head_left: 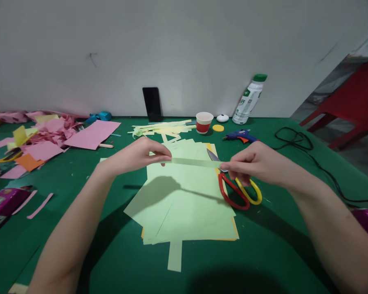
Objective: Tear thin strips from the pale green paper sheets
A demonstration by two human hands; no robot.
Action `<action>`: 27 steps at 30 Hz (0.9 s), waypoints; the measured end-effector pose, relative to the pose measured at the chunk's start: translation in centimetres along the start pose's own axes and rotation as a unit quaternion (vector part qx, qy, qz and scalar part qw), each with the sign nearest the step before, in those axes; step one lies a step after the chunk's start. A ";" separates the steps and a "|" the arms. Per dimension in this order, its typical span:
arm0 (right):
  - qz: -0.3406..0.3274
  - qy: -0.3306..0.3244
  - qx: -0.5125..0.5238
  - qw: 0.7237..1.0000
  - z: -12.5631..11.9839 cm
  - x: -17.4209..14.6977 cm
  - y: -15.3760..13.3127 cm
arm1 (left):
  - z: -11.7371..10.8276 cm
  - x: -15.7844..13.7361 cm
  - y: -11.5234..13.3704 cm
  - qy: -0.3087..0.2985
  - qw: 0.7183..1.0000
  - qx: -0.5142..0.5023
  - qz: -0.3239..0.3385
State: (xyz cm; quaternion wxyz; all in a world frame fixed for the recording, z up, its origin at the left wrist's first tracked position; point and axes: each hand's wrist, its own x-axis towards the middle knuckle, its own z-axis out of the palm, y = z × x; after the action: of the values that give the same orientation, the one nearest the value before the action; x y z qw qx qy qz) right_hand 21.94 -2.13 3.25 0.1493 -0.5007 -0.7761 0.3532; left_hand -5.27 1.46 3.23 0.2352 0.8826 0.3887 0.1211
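Observation:
A narrow pale green paper strip [196, 163] is stretched level between my two hands. My left hand [147, 153] pinches its left end, and my right hand [248, 163] pinches the right end between thumb and fingers. Below the strip lies an uneven stack of pale green paper [190, 204], with the strip's shadow across it. Scissors [234, 194] with one red and one yellow handle rest at the stack's right edge, partly hidden by my right hand. Another short paper strip [175, 256] sticks out from under the stack's near edge.
Cut strips [165, 128], a red-and-white paper cup [204, 123], a phone [152, 104] and a leaning bottle [249, 100] line the wall. A blue glue gun [241, 136] with a black cable [322, 167] lies right. Pink paper scraps [58, 134] cover the left side.

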 end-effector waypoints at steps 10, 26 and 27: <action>0.014 -0.047 0.137 0.989 -1.8 -0.6 3.4 | -3.0 -2.8 -4.7 0.045 0.990 -0.044 -0.127; 0.076 -0.019 0.410 0.909 10.2 2.9 1.9 | 11.6 0.8 -0.2 0.081 0.786 -0.602 -0.114; 0.079 -0.019 0.415 0.906 10.5 3.0 1.9 | 12.2 0.4 0.2 0.064 0.780 -0.612 -0.115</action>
State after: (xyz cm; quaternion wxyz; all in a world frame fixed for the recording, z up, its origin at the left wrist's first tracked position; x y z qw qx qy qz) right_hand 15.70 -3.21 -5.83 0.3001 -0.4464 -0.5202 0.6634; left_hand -0.04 -2.34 -7.15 0.7126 0.4918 0.3459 0.3615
